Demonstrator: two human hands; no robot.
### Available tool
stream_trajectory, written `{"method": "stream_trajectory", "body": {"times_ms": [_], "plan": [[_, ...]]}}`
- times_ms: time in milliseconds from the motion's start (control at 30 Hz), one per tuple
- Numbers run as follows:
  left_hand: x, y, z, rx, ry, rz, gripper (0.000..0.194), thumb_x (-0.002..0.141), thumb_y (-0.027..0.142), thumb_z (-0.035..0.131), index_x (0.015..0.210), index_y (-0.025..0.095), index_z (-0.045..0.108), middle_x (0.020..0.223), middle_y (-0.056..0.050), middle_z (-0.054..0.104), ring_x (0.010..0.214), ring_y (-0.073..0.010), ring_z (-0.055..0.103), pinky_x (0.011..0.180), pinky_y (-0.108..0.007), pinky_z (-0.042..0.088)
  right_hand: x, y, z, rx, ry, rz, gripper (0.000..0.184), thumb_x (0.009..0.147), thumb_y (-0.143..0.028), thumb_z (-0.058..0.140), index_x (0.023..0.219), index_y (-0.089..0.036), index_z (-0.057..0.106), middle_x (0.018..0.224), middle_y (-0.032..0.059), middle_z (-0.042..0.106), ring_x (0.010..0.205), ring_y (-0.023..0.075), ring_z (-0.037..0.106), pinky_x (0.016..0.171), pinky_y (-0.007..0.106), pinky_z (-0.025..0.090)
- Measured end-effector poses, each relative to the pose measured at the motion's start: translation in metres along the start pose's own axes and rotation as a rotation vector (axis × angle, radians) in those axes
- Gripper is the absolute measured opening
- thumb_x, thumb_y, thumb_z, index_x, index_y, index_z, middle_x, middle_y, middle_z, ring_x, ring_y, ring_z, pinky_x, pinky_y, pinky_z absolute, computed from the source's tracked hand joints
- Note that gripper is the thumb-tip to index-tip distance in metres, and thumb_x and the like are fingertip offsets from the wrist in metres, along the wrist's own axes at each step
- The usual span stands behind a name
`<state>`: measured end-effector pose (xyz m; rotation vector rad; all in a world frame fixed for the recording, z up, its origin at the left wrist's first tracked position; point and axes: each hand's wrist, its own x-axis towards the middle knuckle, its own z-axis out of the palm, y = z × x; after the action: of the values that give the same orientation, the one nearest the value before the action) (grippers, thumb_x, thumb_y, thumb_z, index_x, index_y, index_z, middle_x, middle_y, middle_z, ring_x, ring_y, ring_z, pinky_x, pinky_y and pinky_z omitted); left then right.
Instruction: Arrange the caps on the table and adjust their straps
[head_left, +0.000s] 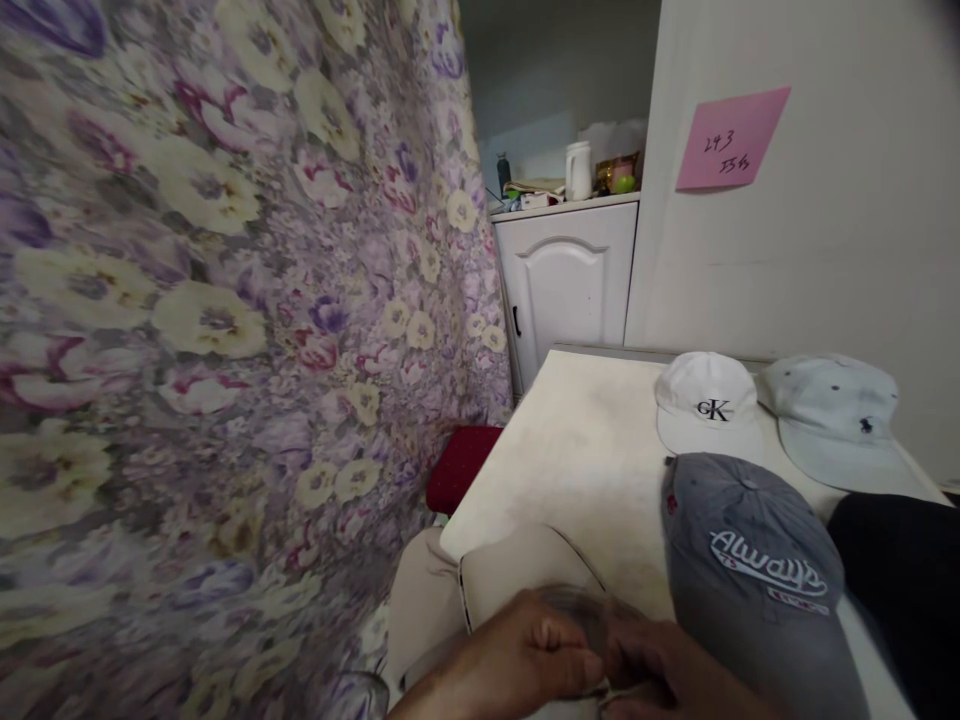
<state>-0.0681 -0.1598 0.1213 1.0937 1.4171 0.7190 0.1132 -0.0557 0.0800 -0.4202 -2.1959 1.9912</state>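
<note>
My left hand (517, 650) is closed at the near edge of a beige cap (517, 570), its fingers curled in and the thumb pressed forward. Close beside it, my right hand (667, 665) is also closed on the cap's edge, blurred by motion. Between the fingertips is a thin strap-like piece, too smeared to make out clearly. The cap lies low over the table's near left edge, and my hands hide part of it. Just right of my right hand is a grey cap (750, 540) with "Always" lettering.
A white cap (709, 400), a pale blue cap (836, 415) and a black item (900, 570) are on the cream table (577, 430). A floral curtain (262, 300) hangs at left, by a red seat (461, 465). Behind stands a white cabinet (574, 275); a pink note (731, 140) is on the wall.
</note>
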Motion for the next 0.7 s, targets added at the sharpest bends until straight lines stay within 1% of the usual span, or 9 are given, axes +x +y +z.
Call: {"method": "stream_trajectory", "body": {"times_ms": [100,233,367,500,567,633,700], "plan": [[0.001,0.003,0.002,0.006,0.004,0.000,0.039,0.077,0.036,0.063,0.050,0.022,0.039,0.050,0.009,0.029,0.048,-0.0072,0.022,0.046,-0.028,0.014,0.003,0.000,0.002,0.003,0.010,-0.038,0.042,0.072,-0.064,0.069,0.077,-0.022,0.068,0.077,0.0009,0.060,0.072,0.0205,0.049,0.070,0.035,0.041],[0.002,0.006,0.004,0.026,-0.007,0.015,0.040,0.079,0.041,0.065,0.053,0.022,0.043,0.055,0.008,0.032,0.053,-0.0086,0.026,0.050,-0.028,0.017,0.008,-0.002,0.005,0.042,-0.016,-0.109,0.047,0.072,-0.071,0.067,0.074,-0.023,0.070,0.069,-0.0006,0.056,0.069,0.0199,0.047,0.071,0.037,0.043],[0.003,0.003,0.003,0.015,-0.029,0.032,0.047,0.083,0.050,0.066,0.054,0.022,0.041,0.055,0.008,0.031,0.052,-0.0087,0.025,0.048,-0.029,0.016,0.008,0.000,0.004,0.081,-0.049,-0.109,0.050,0.074,-0.071,0.065,0.079,-0.022,0.072,0.071,-0.0011,0.054,0.069,0.0182,0.045,0.069,0.034,0.041],[0.004,0.003,0.002,-0.030,-0.046,0.101,0.056,0.086,0.066,0.057,0.056,0.022,0.037,0.055,0.009,0.027,0.052,-0.0084,0.021,0.049,-0.028,0.016,0.005,0.000,-0.001,0.124,-0.064,-0.061,0.049,0.075,-0.069,0.066,0.076,-0.020,0.064,0.072,-0.0027,0.046,0.068,0.0157,0.040,0.064,0.031,0.035],[0.003,0.004,0.001,-0.052,-0.063,0.139,0.058,0.085,0.070,0.055,0.058,0.022,0.040,0.056,0.009,0.029,0.054,-0.0084,0.023,0.051,-0.027,0.019,0.003,-0.003,-0.003,0.148,-0.069,-0.047,0.047,0.076,-0.067,0.065,0.074,-0.020,0.060,0.074,-0.0027,0.046,0.069,0.0156,0.041,0.064,0.030,0.035],[0.002,0.005,0.001,-0.050,-0.094,0.131,0.053,0.083,0.067,0.062,0.062,0.020,0.048,0.059,0.008,0.035,0.055,-0.0081,0.027,0.052,-0.026,0.021,0.001,-0.008,-0.004,0.167,-0.080,-0.027,0.045,0.078,-0.065,0.066,0.073,-0.021,0.058,0.073,-0.0035,0.047,0.069,0.0149,0.041,0.064,0.030,0.035],[0.001,0.005,0.000,-0.040,-0.106,0.077,0.046,0.078,0.061,0.072,0.068,0.019,0.056,0.060,0.008,0.041,0.055,-0.0078,0.030,0.051,-0.025,0.021,0.000,-0.011,-0.004,0.177,-0.082,-0.002,0.044,0.077,-0.063,0.069,0.072,-0.022,0.056,0.071,-0.0047,0.046,0.067,0.0138,0.040,0.063,0.029,0.034]]}}
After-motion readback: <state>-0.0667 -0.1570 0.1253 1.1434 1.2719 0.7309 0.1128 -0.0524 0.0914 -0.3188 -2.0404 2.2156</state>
